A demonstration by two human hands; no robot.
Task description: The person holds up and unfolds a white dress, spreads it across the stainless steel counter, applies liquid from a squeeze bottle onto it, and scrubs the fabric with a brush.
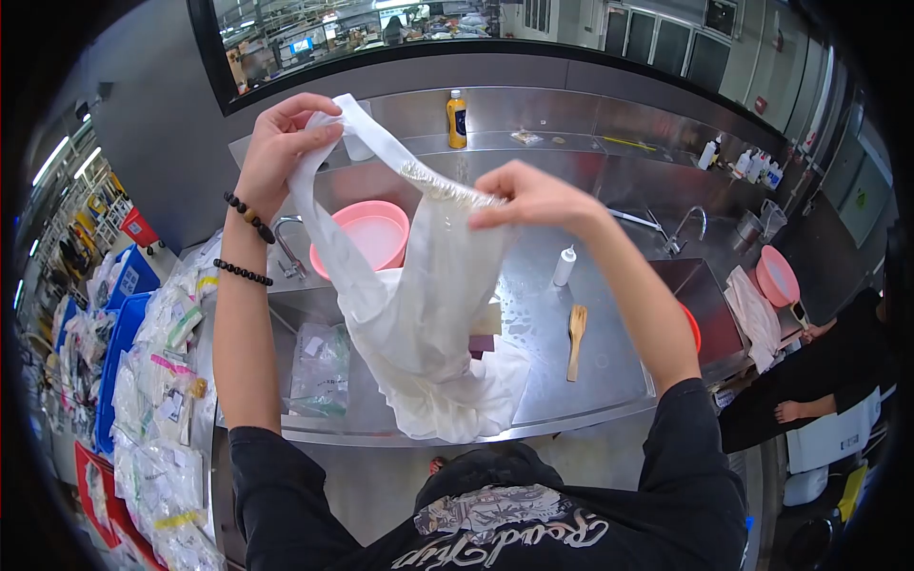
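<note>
A thin white garment [419, 295] with a wide strap and a shiny beaded strip hangs in front of me above the steel counter. My left hand [290, 143] is closed on the top of the strap, raised high at the left. At the end of the beaded strip, my right hand [533, 195] pinches the edge of the cloth. The lower part bunches near the counter's front edge, partly covering a dark red and tan item [483, 344]. A pink basin [371, 228] shows behind the garment.
On the steel counter [609, 333] are a wooden spatula [576, 343] and a white squeeze bottle [565, 265]. A yellow bottle [457, 120] stands on the back ledge. Bagged items [167, 400] line the left. At the right, a person [819, 371] stands near a sink [705, 295].
</note>
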